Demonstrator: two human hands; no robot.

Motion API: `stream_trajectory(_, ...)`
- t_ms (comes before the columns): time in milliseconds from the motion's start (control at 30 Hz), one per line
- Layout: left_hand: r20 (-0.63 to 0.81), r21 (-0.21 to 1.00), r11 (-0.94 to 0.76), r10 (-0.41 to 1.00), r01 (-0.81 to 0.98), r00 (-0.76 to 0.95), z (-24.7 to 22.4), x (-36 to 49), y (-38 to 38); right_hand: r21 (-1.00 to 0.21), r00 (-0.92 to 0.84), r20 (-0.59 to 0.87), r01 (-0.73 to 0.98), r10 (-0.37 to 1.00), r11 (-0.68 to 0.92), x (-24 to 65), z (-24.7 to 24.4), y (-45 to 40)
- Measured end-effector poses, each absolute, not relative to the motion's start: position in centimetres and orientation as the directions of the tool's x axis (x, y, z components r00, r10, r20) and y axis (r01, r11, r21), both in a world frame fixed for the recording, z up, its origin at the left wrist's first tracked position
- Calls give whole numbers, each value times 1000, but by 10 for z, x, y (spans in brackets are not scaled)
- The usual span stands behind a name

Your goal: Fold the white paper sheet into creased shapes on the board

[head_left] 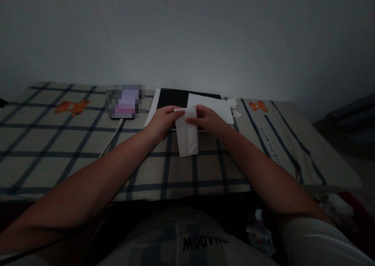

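A folded strip of white paper hangs upright between my hands, above the front part of the table. My left hand pinches its upper left corner, thumb on the near face. On the upper right, my right hand grips the same paper between thumb and fingers. Behind the hands lies a dark flat board or book with a pale left edge. A white sheet rests on top of it, and small torn-looking white paper pieces lie by its right edge.
A phone, blurred out, lies at the left with a white cable running toward me. The checked tablecloth covers the table up to a grey wall. Below the right front edge is a plastic bottle.
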State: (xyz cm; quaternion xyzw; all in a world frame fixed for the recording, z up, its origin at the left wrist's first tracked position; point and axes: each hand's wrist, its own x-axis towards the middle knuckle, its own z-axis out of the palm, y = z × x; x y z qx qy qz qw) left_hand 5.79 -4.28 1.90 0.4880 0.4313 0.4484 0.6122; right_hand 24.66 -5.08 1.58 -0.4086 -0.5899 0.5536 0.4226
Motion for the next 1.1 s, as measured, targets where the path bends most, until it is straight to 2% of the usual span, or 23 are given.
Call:
stream_trajectory(367,-28,997,42,977,-61,213,18,61,-44,-995,-294,84,28,952,97,243,16,-53)
stream_trajectory(600,-22,993,46,977,-107,213,22,56,-42,-1000,-288,19,18,958,25,244,18,-54)
stream_trajectory(767,-40,993,63,975,-99,219,24,55,-42,-999,-259,-14,39,966,-3,245,18,-54)
stream_trajectory(1100,-91,989,116,967,-92,240,29,53,-42,-996,-229,20,75,973,38,247,14,-52)
